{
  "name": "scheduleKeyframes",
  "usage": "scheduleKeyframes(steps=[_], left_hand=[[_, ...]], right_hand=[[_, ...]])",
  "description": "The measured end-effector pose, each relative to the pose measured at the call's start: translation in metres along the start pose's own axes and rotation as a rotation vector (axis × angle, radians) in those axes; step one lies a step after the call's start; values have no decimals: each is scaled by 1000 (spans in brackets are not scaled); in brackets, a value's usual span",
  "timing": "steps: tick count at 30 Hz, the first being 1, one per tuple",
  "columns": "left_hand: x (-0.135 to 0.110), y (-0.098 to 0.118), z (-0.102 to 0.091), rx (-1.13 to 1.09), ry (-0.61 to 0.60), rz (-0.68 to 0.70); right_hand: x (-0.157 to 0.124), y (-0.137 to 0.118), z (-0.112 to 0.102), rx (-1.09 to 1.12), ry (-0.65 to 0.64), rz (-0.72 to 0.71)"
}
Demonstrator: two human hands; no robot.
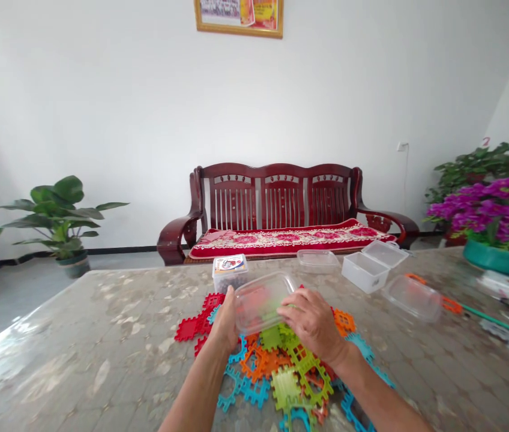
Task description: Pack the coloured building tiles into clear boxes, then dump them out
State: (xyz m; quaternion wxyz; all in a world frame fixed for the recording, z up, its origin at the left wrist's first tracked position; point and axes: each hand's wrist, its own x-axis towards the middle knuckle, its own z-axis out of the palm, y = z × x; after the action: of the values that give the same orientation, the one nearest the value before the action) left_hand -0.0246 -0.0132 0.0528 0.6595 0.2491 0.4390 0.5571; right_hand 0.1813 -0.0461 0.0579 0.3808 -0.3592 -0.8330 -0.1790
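A clear plastic container (259, 303) is tilted above a spread of plastic building pieces. My left hand (225, 321) holds its left side, with the thumb up along the rim. On the opposite side, the bent fingers of my right hand (311, 318) grip the rim. Beneath both hands lie interlocking pieces with notched edges: a green square (286, 384), an orange piece (254, 360), a blue piece (254, 390) and a red square (186, 329), among several others. Some colours show through the container's clear wall.
A lidded box (230, 273) with a printed label stands behind my left hand. To the right are a clear lid (317, 261), an open hinged box (362, 273) and another clear container (412, 298). Purple flowers (493, 210) stand at the table's right; a wooden bench (281, 198) is beyond.
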Motion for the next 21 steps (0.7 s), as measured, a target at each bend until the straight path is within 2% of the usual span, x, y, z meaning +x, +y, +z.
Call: scheduleKeyframes(steps=[2,5,7,9,15,21], left_hand=[[4,-6,-4,121,63,120],[11,-17,-13,413,219,434],[17,-25,-20,623,242,631],[20,-32,-25,785,237,747],[22,-42,-33,1065,164,809],[24,-45,-36,1210,157,841]], right_hand=[[3,15,3,-16,35,83],[11,47,10,-90,43,311],[17,69,18,-136,-4,427],[24,86,28,-179,-78,465],[41,104,60,-251,-238,375],[56,115,88,-323,-346,257]])
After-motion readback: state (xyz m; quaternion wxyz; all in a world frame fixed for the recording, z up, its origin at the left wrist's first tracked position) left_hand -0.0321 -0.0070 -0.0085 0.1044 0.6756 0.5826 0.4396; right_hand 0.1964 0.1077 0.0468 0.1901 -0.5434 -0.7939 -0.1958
